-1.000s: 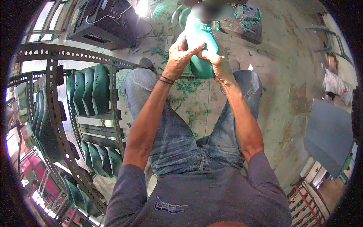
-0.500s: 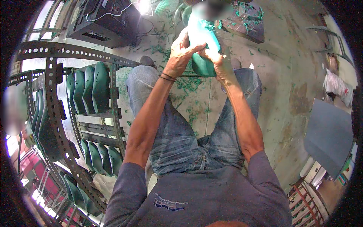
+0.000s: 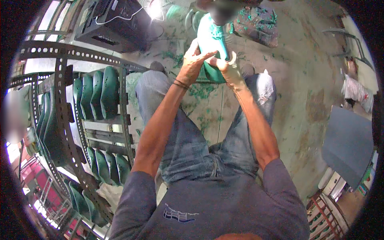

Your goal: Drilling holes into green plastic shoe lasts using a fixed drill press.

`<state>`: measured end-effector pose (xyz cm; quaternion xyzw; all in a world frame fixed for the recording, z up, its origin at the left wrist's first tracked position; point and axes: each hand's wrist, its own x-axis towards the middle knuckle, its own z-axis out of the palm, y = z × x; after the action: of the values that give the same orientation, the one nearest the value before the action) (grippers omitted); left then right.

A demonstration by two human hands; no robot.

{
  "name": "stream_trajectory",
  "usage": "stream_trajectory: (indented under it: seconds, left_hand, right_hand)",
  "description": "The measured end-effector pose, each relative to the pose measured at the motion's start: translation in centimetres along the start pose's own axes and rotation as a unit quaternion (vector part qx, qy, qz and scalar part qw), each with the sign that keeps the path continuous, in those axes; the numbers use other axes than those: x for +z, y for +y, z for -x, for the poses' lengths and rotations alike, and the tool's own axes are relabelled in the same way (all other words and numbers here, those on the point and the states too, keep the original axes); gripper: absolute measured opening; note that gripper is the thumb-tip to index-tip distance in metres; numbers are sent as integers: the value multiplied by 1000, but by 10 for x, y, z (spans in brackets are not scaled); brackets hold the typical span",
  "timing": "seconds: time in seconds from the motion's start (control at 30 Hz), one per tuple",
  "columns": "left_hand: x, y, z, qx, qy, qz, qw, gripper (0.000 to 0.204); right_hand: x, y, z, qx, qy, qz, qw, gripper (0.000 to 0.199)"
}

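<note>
Both of my hands grip a green shoe last (image 3: pixel 209 38) at the top middle. Bright light whitens its upper part, and the lower end is darker green. My left hand (image 3: pixel 193 63) is closed along its left side, thumb stretched across the front. On the right side, my right hand (image 3: pixel 229 71) is wrapped round it with the fingers partly hidden. The far end of the last meets a dark, blurred machine part (image 3: pixel 222 17); I cannot make out the contact. Green shavings lie on the last near that part.
A perforated metal rack (image 3: pixel 63 100) at left holds several green shoe lasts (image 3: pixel 110 94). A black box-shaped unit (image 3: pixel 114 30) with a white cable stands far left. Shavings cover a dark block (image 3: pixel 256 26) and parts of the floor. A grey panel (image 3: pixel 347 146) stands at right.
Both hands and the shoe last have shifted slightly toward me, and the last is tilted a little differently. A white patch now shows on my right knee; its nature is unclear.
</note>
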<state>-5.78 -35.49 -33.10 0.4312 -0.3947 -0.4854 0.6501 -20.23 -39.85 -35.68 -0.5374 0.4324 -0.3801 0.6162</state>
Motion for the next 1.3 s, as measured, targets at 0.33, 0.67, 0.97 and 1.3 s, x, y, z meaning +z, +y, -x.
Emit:
stream_trajectory:
  seconds: [0.33,0.67,0.97,1.3]
  left_hand:
    - [-19,1,0,-30,233,-347,908,27]
    - [-34,-2,7,-3,244,-348,905,20]
    - [-28,3,11,10,206,-304,930,44]
    - [-41,3,3,-146,198,-12,969,34]
  right_hand:
    - [15,-8,25,-132,11,288,948,66]
    - [17,-15,34,-113,32,370,922,76]
    - [19,-34,38,-45,-83,305,948,71]
    - [-26,-59,45,253,-186,-201,928,78]
